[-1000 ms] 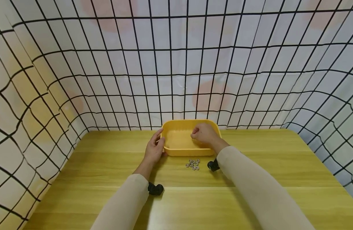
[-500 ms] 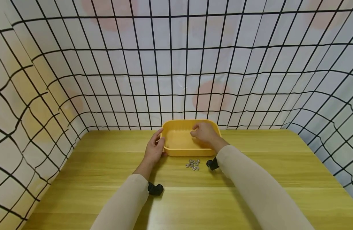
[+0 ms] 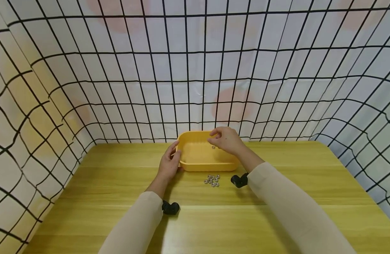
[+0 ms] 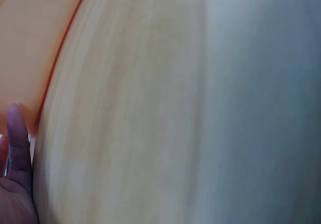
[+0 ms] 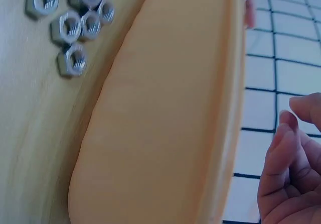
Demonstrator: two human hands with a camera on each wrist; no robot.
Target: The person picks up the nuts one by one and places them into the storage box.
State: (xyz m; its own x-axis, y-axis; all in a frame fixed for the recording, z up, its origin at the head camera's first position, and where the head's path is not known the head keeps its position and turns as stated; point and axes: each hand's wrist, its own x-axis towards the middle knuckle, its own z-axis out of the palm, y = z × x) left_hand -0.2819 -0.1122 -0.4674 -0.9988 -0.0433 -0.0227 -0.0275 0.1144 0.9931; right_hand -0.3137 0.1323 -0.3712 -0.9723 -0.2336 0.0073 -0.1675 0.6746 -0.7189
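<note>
A yellow plastic tray [image 3: 210,168] stands at the back of the table. My left hand [image 3: 169,163] holds its left end, the thumb lying along the tray's wall in the left wrist view. Over the tray's right part is my right hand [image 3: 227,140], its thumb and index finger parted with nothing between them; the right wrist view shows its bent fingers [image 5: 281,151] beyond the rim. Just below these fingertips, a small metal hex nut [image 3: 213,147] shows against the tray's inside. Several silvery hex nuts [image 3: 210,181] lie in a cluster before the tray's front wall.
The wood-grain table [image 3: 195,225] extends to both sides and in front of the tray. Behind it rises a black wire grid [image 3: 188,81] against a pale sheet, with further grid panels at left and right. Black wrist-worn devices [image 3: 171,208] sit at both cuffs.
My right hand has risen slightly out of the tray and its fingers have parted, letting go of a hex nut that now shows beneath them. The left hand stays on the tray.
</note>
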